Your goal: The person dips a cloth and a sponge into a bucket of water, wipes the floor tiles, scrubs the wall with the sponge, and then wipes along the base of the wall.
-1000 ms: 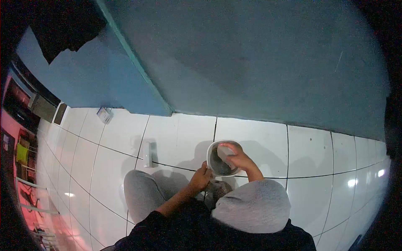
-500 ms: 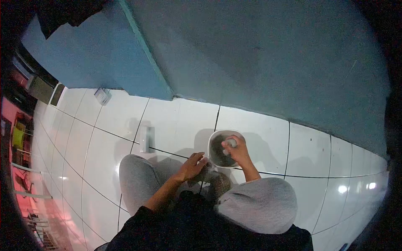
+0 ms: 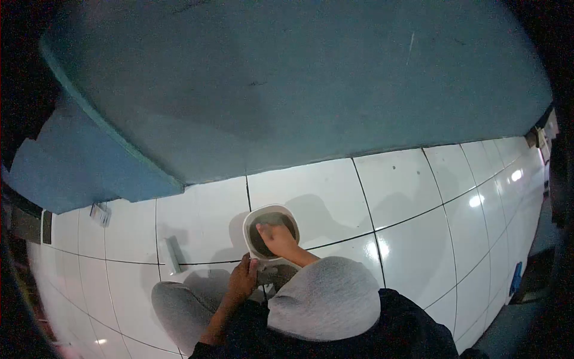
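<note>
A white tub (image 3: 246,228) with rounded corners and dark contents stands on the tiled floor in front of me. My right hand (image 3: 278,240) reaches down into it with the fingers curled. What those fingers hold, if anything, is hidden and blurred. At the tub's near rim, my left hand (image 3: 243,277) pinches the edge with its fingertips. To the left, a pale upright box-like object (image 3: 171,256) stands on the floor, apart from both hands.
A blue-green wall (image 3: 335,84) rises just beyond the tub. White glossy tiles (image 3: 323,197) cover the floor. A small clear packet (image 3: 100,214) lies by the wall at far left. My bent knee (image 3: 326,299) in grey trousers is close beside my right arm. Something blue (image 3: 515,278) sits at far right.
The view has swung right. My right hand, which held a whitish lump above the tub, is now lower inside it. My left hand has come from beside the tub to its rim.
</note>
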